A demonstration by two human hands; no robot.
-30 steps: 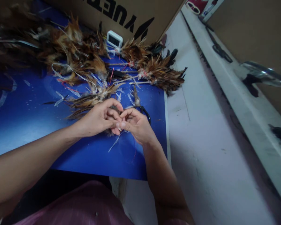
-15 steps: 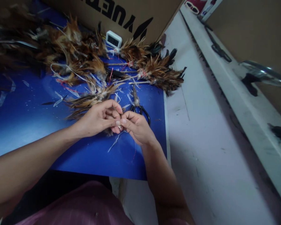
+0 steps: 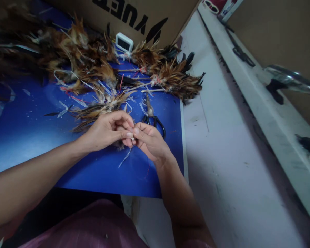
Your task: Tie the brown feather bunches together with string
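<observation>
My left hand (image 3: 112, 131) and my right hand (image 3: 151, 138) meet over the blue tabletop, fingertips pinched together. A tiny pale piece (image 3: 132, 138) shows between them, too small to name. Greyish fluff (image 3: 118, 144) peeks out beneath my left hand. A whitish plastic strip (image 3: 125, 158) trails down below the fingers, and a thin red thread (image 3: 148, 168) hangs under my right hand. Just beyond my left hand lies a bunch of brown feathers (image 3: 90, 115). Black-handled scissors (image 3: 155, 120) rest behind my right hand, blades pointing away.
Tied feather bundles on sticks (image 3: 175, 81) lie at the table's right edge. A loose feather heap (image 3: 74, 44) covers the back left. A small white digital device (image 3: 124, 42) stands before a cardboard box (image 3: 134, 17). The blue table (image 3: 105, 175) borders a pale wall (image 3: 222, 155).
The hands stay pinched together at almost the same spot, with only slight finger movement. The whole view has shifted a little.
</observation>
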